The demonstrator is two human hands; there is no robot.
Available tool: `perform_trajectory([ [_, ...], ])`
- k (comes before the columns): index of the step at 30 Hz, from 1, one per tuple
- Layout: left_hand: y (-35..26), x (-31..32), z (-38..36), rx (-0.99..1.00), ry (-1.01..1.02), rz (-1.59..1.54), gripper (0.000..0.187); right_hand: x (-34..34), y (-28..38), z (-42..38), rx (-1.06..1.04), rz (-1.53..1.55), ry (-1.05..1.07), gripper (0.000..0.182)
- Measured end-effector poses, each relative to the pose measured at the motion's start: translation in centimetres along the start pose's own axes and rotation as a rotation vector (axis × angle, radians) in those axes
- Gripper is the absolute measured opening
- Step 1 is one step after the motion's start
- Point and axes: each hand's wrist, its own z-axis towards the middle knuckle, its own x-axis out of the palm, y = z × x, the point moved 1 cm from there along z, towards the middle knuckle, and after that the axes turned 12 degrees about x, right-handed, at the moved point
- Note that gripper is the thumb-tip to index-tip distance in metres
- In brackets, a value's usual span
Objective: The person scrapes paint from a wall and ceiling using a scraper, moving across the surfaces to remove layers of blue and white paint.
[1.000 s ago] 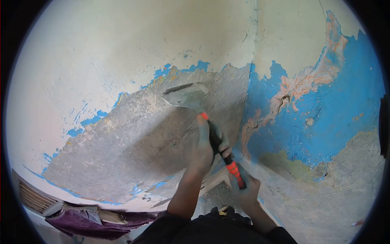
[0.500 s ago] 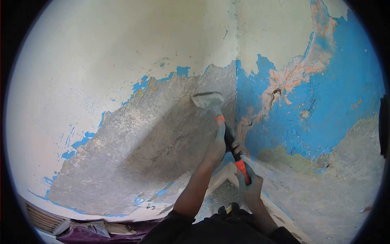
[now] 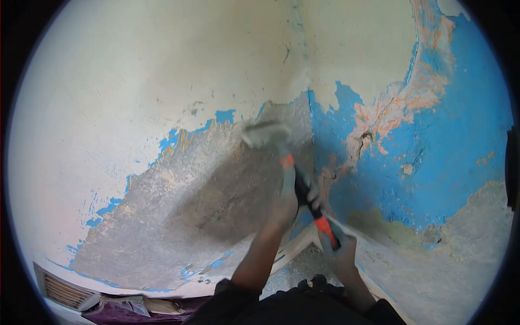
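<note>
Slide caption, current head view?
Left hand above right hand on a long-handled scraper, before patchy painted walls.

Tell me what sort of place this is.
Likely a room under renovation: ragged-edged blue paint beside bare grey wall, a long-handled scraper in view, and a slatted vent grille at lower left suggesting indoors.

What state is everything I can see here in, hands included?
Left hand: closed around the scraper, higher up
Right hand: closed around the scraper, lower down
Scraper: held slanting, blurred at the top
Left wall: partly bare
Right wall: patchy, cracked
Vent grille: open or shut unclear
Purple cloth: rumpled
</note>
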Motion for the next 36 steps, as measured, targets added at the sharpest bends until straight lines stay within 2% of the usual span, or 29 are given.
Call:
perform_trajectory([
  [1,0.4,-0.2,0.1,0.022,0.001,-0.011,0.064,0.1,-0.5,0.1,-0.083,-0.009,-0.043,0.032],
  [4,-0.1,-0.1,0.6,0.042,-0.002,-0.045,0.063,-0.1,1.0,1.3,-0.055,0.081,-0.057,0.034],
  [6,-1.9,1.6,0.8,0.016,-0.012,-0.088,0.062,-1.2,1.9,1.7,-0.103,0.051,-0.063,0.035],
  [7,-0.9,1.2,0.2,0.017,-0.035,-0.109,0.062,-1.7,2.0,1.9,-0.133,0.033,-0.069,0.035],
  [9,0.9,0.7,-0.2,0.037,-0.048,-0.145,0.061,-1.9,0.9,1.3,-0.134,0.033,-0.049,0.034],
  [13,-0.1,1.3,0.8,0.116,-0.016,-0.141,0.062,-2.7,1.5,3.3,-0.063,-0.041,0.005,0.036],
  [15,-1.2,2.3,1.0,0.152,-0.02,-0.129,0.063,-3.1,1.4,3.0,-0.132,-0.021,-0.012,0.035],
  [18,1.6,1.3,0.1,0.105,-0.121,-0.123,0.063,-2.4,0.0,3.7,-0.269,-0.042,-0.067,0.034],
  [20,0.0,1.3,1.4,0.181,-0.048,-0.13,0.063,-2.6,-0.5,4.1,-0.185,-0.075,-0.019,0.033],
  [22,-0.3,1.3,0.8,0.186,-0.047,-0.137,0.063,-3.9,3.0,4.6,0.082,-0.09,0.119,0.032],
  [25,0.7,0.7,0.4,0.182,-0.079,-0.128,0.062,-2.8,-0.6,3.8,-0.148,0.018,0.071,0.033],
  [28,1.2,0.2,0.4,0.21,-0.094,-0.095,0.061,-1.8,-1.2,4.5,-0.16,-0.007,0.031,0.041],
  [31,0.1,1.2,0.2,0.204,-0.096,-0.131,0.059,-2.4,-0.7,4.7,-0.046,0.046,0.091,0.043],
  [34,1.0,-0.1,0.3,0.203,-0.048,-0.148,0.058,-1.5,-0.6,4.3,-0.469,-0.026,-0.131,0.043],
  [36,0.0,-0.4,0.8,0.246,0.0,-0.123,0.057,-1.2,0.0,5.1,-0.28,0.044,-0.029,0.043],
])
